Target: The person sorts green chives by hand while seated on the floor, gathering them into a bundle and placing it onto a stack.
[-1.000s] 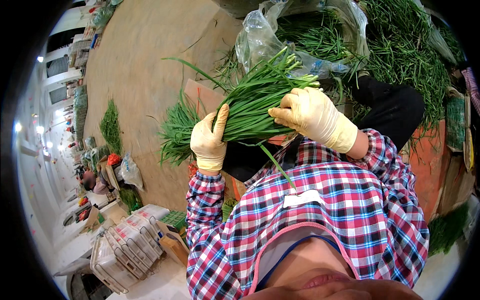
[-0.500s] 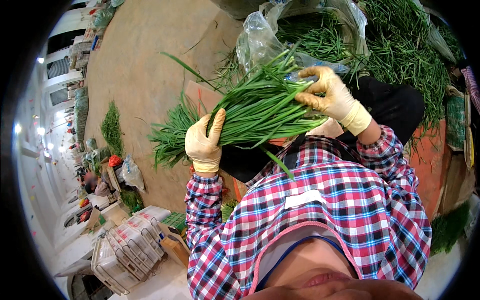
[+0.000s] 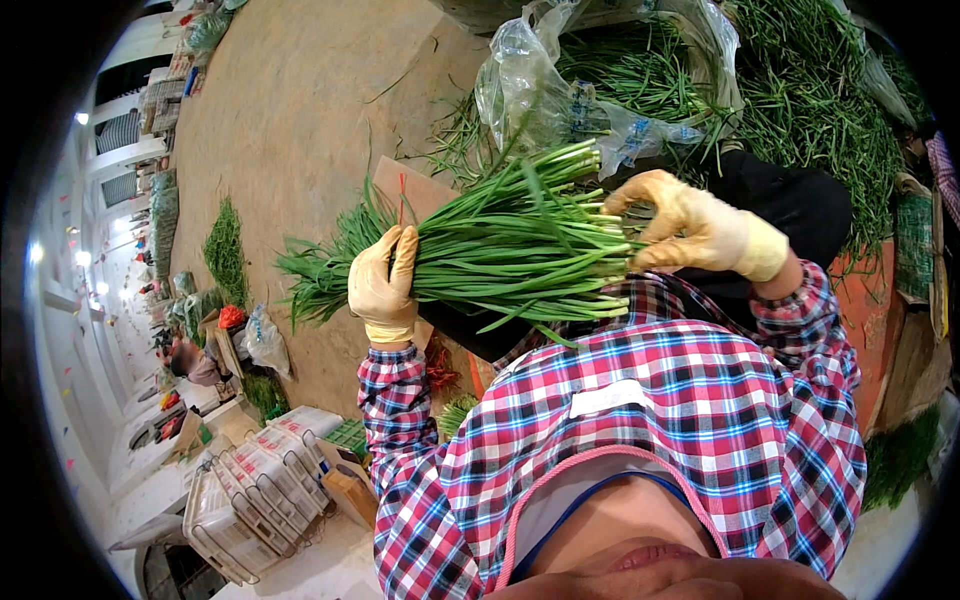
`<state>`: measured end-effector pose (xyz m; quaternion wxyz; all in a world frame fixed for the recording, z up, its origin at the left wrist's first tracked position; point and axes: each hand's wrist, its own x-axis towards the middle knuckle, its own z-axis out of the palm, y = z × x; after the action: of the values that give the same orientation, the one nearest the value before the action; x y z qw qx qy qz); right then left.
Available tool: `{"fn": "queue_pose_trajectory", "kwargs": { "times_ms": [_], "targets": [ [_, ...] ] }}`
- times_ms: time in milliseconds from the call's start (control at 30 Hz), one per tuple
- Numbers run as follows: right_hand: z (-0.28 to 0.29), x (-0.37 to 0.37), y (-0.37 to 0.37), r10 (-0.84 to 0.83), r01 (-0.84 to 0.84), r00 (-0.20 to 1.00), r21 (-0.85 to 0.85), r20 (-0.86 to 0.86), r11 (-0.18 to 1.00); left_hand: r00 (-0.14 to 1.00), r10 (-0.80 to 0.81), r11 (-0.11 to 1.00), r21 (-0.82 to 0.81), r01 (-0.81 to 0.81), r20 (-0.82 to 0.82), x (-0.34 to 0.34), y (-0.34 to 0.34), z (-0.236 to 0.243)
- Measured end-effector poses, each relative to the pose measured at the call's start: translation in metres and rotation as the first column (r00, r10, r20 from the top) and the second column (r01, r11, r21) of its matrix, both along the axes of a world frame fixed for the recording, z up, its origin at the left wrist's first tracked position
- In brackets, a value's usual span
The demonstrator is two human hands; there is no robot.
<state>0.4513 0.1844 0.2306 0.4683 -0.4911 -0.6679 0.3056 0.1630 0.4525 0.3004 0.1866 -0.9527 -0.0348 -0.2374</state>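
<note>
A thick bundle of green chives (image 3: 510, 250) lies level in front of my chest, leaf tips to the left and cut ends to the right. My left hand (image 3: 382, 283), in a pale yellow glove, is wrapped around the bundle's middle-left part. My right hand (image 3: 690, 228), also gloved, presses against the cut ends at the right. Both sleeves are red, blue and white plaid.
A clear plastic bag (image 3: 560, 90) with more chives sits beyond the bundle. A large heap of greens (image 3: 830, 120) fills the upper right. White wire crates (image 3: 250, 490) stand at the lower left. Smaller green piles (image 3: 225, 255) lie on the brown floor, and a person (image 3: 190, 360) crouches far left.
The bundle has swung from tilted up-right to nearly level and spread leftward. My right hand has slid to the right, to the cut ends; my left hand stayed gripping the bundle.
</note>
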Motion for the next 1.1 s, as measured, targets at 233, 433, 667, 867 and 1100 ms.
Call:
{"fn": "queue_pose_trajectory", "kwargs": {
  "times_ms": [233, 433, 667, 867, 1100],
  "targets": [
    [-0.031, 0.101, -0.055, -0.315, 0.663, 0.678, -0.367, 0.664, 0.652, 0.994, 0.082, 0.990, 0.108, -0.090, 0.078, -0.016, 0.010, 0.007],
    [0.000, -0.001, 0.044, -0.389, 0.381, 0.921, -0.146, -0.029, 0.913, 0.999, 0.023, 0.994, 0.107, -0.028, 0.043, 0.001, 0.000, 0.016],
    [-0.047, 0.018, 0.050, -0.510, 0.492, 0.734, -0.166, -0.449, 0.855, 0.998, 0.041, 0.994, 0.102, -0.047, 0.057, -0.003, -0.002, 0.021],
    [-0.039, 0.016, 0.045, -0.581, 0.436, 0.763, -0.437, -0.285, 0.787, 1.000, 0.011, 0.994, 0.105, -0.012, 0.013, 0.009, 0.001, 0.029],
    [-0.047, -0.007, 0.042, -0.401, 0.135, 0.740, -0.465, -0.540, 0.875, 0.996, 0.008, 0.984, 0.179, 0.009, -0.094, 0.029, 0.000, 0.052]
  ]
}}
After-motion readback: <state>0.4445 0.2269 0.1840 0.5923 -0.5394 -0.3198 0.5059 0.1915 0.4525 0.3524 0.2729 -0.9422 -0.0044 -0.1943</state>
